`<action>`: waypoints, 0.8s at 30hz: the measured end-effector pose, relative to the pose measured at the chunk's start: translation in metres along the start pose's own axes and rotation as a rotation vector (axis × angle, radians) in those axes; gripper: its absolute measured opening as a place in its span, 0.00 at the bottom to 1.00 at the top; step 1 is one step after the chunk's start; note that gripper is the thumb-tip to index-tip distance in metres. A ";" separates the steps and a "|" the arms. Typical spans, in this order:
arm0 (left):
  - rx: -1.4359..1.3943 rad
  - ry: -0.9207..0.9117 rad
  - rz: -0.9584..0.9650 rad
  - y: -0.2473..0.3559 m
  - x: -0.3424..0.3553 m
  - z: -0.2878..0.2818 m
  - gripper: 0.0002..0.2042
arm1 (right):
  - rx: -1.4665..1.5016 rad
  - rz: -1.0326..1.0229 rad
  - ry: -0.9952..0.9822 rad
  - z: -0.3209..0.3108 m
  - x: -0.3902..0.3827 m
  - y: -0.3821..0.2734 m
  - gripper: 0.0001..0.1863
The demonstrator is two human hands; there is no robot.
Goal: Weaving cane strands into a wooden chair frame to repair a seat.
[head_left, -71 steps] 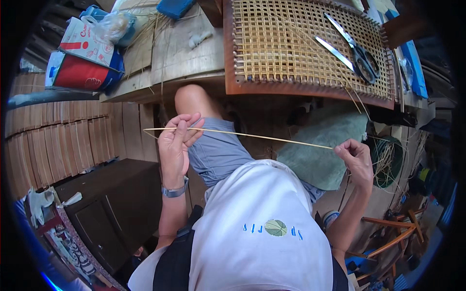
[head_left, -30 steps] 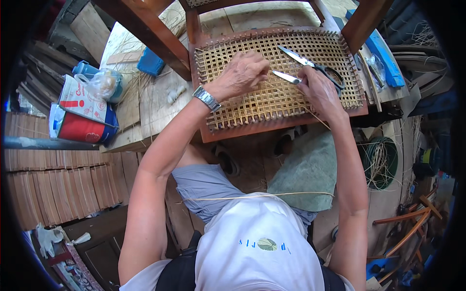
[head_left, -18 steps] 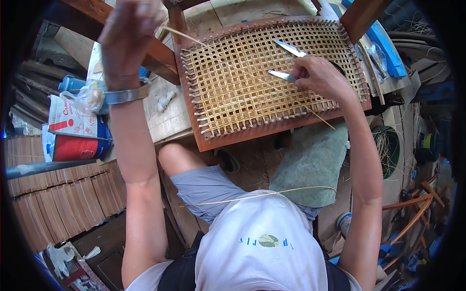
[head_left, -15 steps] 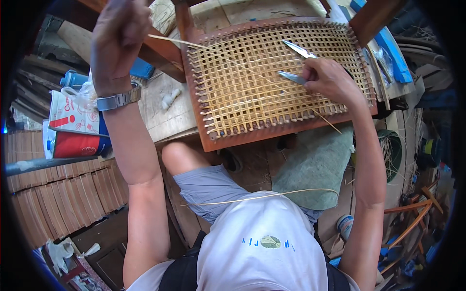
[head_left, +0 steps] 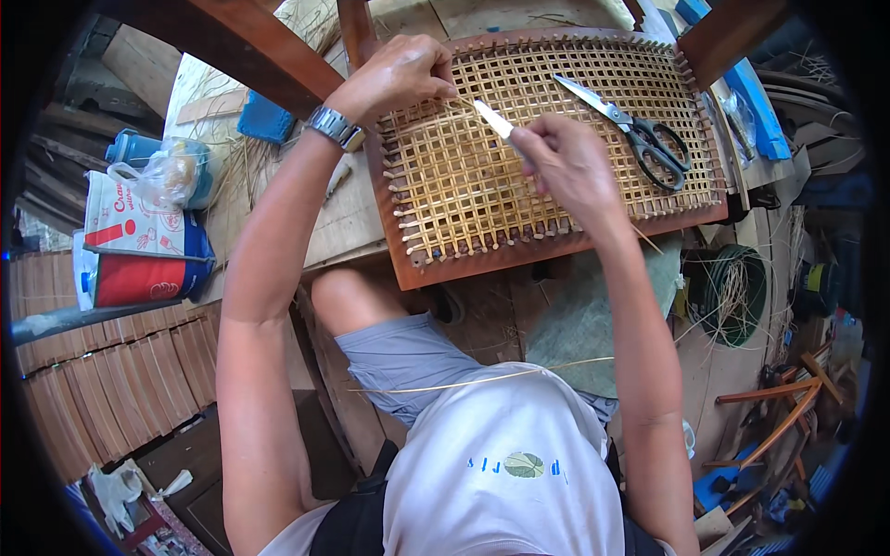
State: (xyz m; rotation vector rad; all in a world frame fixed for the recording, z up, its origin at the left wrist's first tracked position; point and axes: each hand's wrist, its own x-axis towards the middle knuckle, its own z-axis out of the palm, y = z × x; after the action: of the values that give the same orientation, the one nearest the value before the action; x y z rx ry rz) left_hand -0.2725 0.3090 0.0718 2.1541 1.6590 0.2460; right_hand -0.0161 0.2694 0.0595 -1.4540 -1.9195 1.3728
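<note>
A woven cane seat (head_left: pixel 491 195) in a reddish wooden frame lies in front of me, its rim lined with cane ends. My left hand (head_left: pixel 408 72) is at its far left part, fingers pinched on a thin cane strand (head_left: pixel 458 96). Wrapped in my right hand (head_left: pixel 567 167) is a small knife (head_left: pixel 493 119); its pale pointed blade aims toward the left fingertips, and its handle is mostly hidden by the hand. Right of that hand, scissors (head_left: pixel 640 139) with black handles rest on the weave, blades parted slightly and pointing far left.
Chair legs (head_left: pixel 732 37) rise at the far side. A blue block (head_left: pixel 265 117) sits on the workbench, left of the seat. Beyond it are a red-and-white bag (head_left: pixel 139 241) and stacked wood strips (head_left: pixel 120 371). Coiled cane (head_left: pixel 732 296) is at the right. A loose strand (head_left: pixel 482 379) crosses my lap.
My left hand has come down and right from the upper left to the seat's weave. My right hand has left the scissors on the seat and moved left with the knife.
</note>
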 end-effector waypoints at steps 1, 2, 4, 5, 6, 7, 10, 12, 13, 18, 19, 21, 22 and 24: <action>0.045 0.008 -0.001 -0.003 0.002 0.001 0.11 | 0.033 0.010 -0.024 0.011 0.002 0.002 0.13; 0.041 0.004 0.004 -0.001 0.003 0.001 0.11 | 0.065 0.024 -0.044 0.018 0.003 0.003 0.14; 0.090 0.079 0.149 0.001 0.006 0.000 0.11 | 0.080 0.028 -0.046 0.025 0.004 0.003 0.13; 0.086 0.078 0.149 -0.001 0.006 0.000 0.11 | 0.097 0.022 -0.054 0.028 0.005 0.003 0.13; 0.182 0.089 0.187 -0.003 0.008 -0.001 0.12 | -0.044 -0.062 0.008 0.031 0.009 0.004 0.14; 0.278 0.101 0.224 -0.005 0.008 0.000 0.13 | -0.047 -0.058 0.007 0.033 0.014 0.007 0.14; 0.243 0.010 0.155 -0.007 0.011 -0.004 0.14 | 0.052 -0.042 0.013 0.036 0.019 0.000 0.14; 0.179 0.039 0.232 -0.014 0.013 -0.004 0.15 | 0.091 0.034 -0.016 0.032 0.017 -0.010 0.14; 0.175 0.038 0.230 -0.017 0.015 -0.004 0.15 | 0.132 0.107 -0.045 0.033 0.017 -0.012 0.14; 0.240 -0.064 0.246 0.000 0.016 -0.014 0.13 | 0.202 0.121 -0.003 0.037 0.021 -0.014 0.13; 0.236 -0.083 0.235 0.001 0.016 -0.015 0.13 | 0.250 0.099 0.037 0.042 0.022 -0.008 0.13; 0.220 -0.054 0.261 -0.004 0.017 -0.013 0.13 | 0.346 0.051 0.111 0.052 0.020 0.000 0.14; 0.206 -0.024 0.290 -0.007 0.017 -0.012 0.13 | 0.344 0.053 0.112 0.054 0.024 0.001 0.14; 0.141 0.105 0.548 -0.013 0.010 -0.010 0.13 | 0.231 0.025 0.130 0.056 0.030 -0.001 0.15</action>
State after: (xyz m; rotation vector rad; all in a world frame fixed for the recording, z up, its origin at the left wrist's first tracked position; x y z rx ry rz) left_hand -0.2848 0.3237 0.0746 2.7130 1.1266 0.4116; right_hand -0.0706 0.2695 0.0274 -1.4213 -1.6095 1.4211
